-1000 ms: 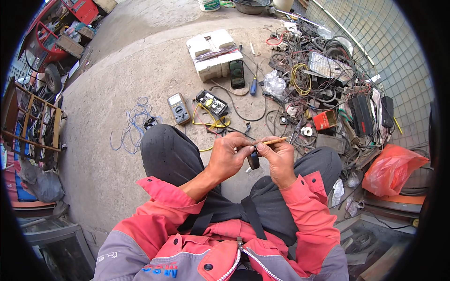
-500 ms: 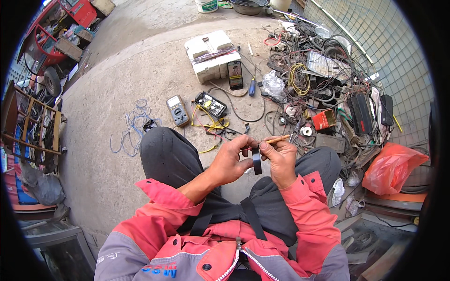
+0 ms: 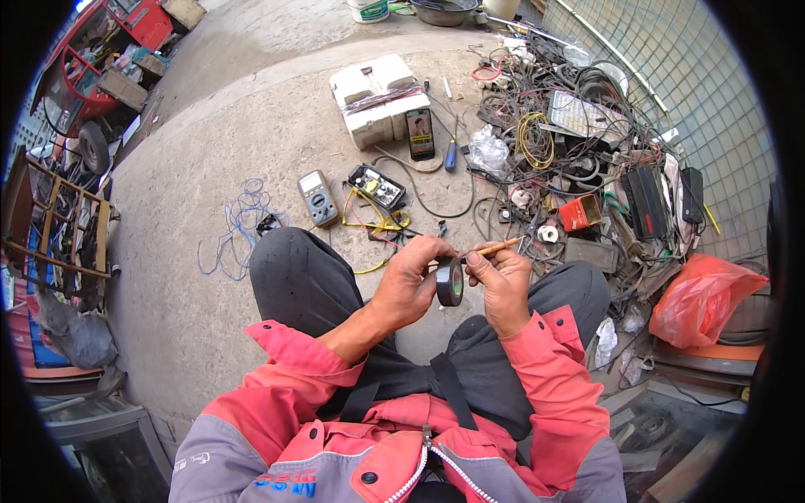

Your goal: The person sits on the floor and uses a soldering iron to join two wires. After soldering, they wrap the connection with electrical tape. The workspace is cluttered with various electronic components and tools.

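Note:
A roll of black tape (image 3: pixel 450 283) is held in my left hand (image 3: pixel 408 283), facing sideways between both hands. My right hand (image 3: pixel 501 296) pinches a thin tan, pencil-shaped tool (image 3: pixel 498 247) with a metal tip, beside a thin wire at the tape; what exactly joins there is too small to tell. Beyond my hands on the concrete lie a multimeter (image 3: pixel 317 199), an opened device with a circuit board (image 3: pixel 376 186), yellow wires (image 3: pixel 388 220) and a blue-handled screwdriver (image 3: pixel 451 154). A phone (image 3: pixel 420 134) stands against a white foam block (image 3: pixel 369 88).
A heap of cables and scrap (image 3: pixel 587 134) fills the right side, with a red plastic bag (image 3: pixel 701 302) and a wire mesh fence (image 3: pixel 704 101). At left are a red vehicle (image 3: pixel 126 33) and a wooden frame (image 3: pixel 59 218). A metal basin (image 3: pixel 444 12) stands at the back.
The tape roll has shifted slightly left and turned to show more of its face and core. My left fingers have closed in around it. My right hand has barely moved.

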`<state>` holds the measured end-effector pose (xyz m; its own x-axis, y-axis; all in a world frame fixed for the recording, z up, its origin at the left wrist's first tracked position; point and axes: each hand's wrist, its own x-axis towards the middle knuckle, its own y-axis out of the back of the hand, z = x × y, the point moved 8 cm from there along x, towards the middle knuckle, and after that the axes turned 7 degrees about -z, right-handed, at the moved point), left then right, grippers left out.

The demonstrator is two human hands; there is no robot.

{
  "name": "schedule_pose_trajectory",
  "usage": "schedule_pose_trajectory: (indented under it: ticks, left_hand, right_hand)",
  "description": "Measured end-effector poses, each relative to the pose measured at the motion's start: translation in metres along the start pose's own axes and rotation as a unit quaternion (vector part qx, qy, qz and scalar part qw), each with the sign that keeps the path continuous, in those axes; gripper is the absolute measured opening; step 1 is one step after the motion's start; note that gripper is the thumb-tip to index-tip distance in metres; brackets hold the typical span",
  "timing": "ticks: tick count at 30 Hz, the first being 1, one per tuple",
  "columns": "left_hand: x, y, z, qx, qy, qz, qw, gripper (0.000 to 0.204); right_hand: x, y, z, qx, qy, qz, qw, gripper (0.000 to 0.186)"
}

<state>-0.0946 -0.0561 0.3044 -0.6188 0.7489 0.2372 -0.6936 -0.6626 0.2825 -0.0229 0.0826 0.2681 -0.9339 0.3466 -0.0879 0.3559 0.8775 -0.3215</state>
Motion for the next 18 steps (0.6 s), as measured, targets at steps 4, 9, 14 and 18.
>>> schedule_pose_trajectory:
  ticks: [4,9,14,18]
  left_hand:
    - [-0.002,0.002,-0.013,-0.108,0.064,0.023,0.992,0.023]
    - [-0.005,0.0,-0.039,-0.273,0.159,0.027,0.948,0.005]
    - [-0.009,-0.007,-0.047,-0.355,0.266,0.033,0.896,0.009]
    - [-0.015,-0.006,-0.061,-0.333,0.301,0.023,0.893,0.011]
  right_hand:
    - [0.0,0.0,0.0,-0.003,0.006,-0.005,1.0,0.017]
    - [-0.002,-0.006,-0.006,-0.024,0.019,-0.023,0.999,0.016]
    - [-0.002,-0.009,-0.007,-0.007,0.016,-0.034,0.999,0.016]
    - [-0.002,-0.007,-0.001,0.026,0.003,-0.025,0.999,0.015]
